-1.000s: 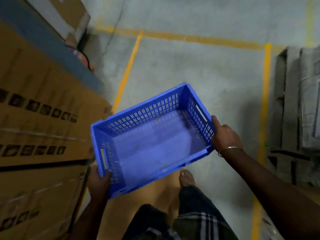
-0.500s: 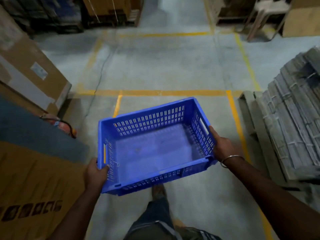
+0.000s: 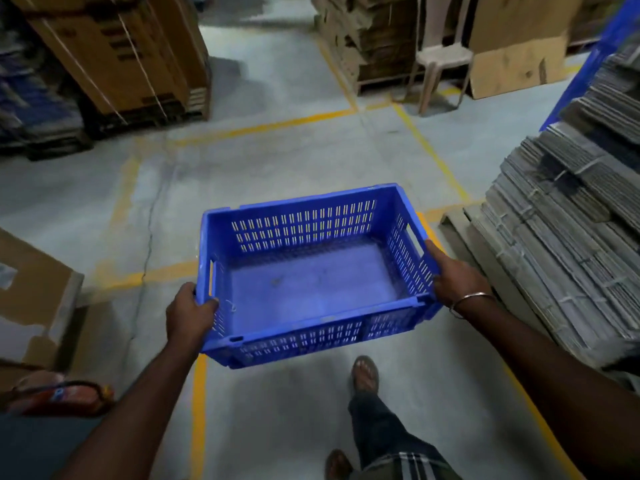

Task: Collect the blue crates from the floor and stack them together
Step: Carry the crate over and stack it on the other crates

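Hands, left hand (image 3: 188,315) and right hand (image 3: 455,275), grip blue crate (image 3: 311,282).

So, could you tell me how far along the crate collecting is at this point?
Done: one blue crate is off the floor. In hand: the left hand and right hand grip its short ends, carrying it empty and level. Left: no stack or other crates are in view, so the stacking is not yet done.

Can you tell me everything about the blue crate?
The blue crate looks like hard plastic, rectangular and open-topped, with slotted walls, a handle slot in each short side and a solid, scuffed floor. It is empty and held roughly level above the concrete floor. The left hand grips one short side, the right hand the other.
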`<action>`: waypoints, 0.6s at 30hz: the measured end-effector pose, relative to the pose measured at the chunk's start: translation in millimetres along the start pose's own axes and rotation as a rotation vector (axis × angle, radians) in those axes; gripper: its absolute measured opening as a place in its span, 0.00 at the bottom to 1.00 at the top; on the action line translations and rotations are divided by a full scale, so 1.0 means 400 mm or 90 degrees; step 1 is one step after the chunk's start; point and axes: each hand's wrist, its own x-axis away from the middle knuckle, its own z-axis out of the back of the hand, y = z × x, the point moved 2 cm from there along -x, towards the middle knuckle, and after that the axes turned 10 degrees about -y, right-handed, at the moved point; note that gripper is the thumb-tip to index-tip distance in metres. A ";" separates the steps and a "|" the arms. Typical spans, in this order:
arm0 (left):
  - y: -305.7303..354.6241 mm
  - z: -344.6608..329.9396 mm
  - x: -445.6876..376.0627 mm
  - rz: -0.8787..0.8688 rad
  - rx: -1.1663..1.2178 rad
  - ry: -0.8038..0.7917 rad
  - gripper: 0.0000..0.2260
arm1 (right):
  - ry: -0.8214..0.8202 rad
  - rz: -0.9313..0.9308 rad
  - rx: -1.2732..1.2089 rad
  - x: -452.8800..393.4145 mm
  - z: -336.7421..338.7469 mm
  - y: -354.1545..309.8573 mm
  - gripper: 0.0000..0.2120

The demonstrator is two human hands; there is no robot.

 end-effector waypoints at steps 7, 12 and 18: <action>0.228 -0.093 -0.372 -0.046 -0.035 -0.047 0.09 | 0.069 0.020 -0.134 -0.320 0.091 0.024 0.39; 0.423 -0.144 -0.625 -0.073 -0.061 -0.063 0.09 | 0.115 0.015 -0.161 -0.547 0.190 0.001 0.37; 0.598 -0.189 -0.932 -0.092 -0.069 -0.084 0.09 | 0.145 -0.007 -0.151 -0.829 0.301 -0.033 0.35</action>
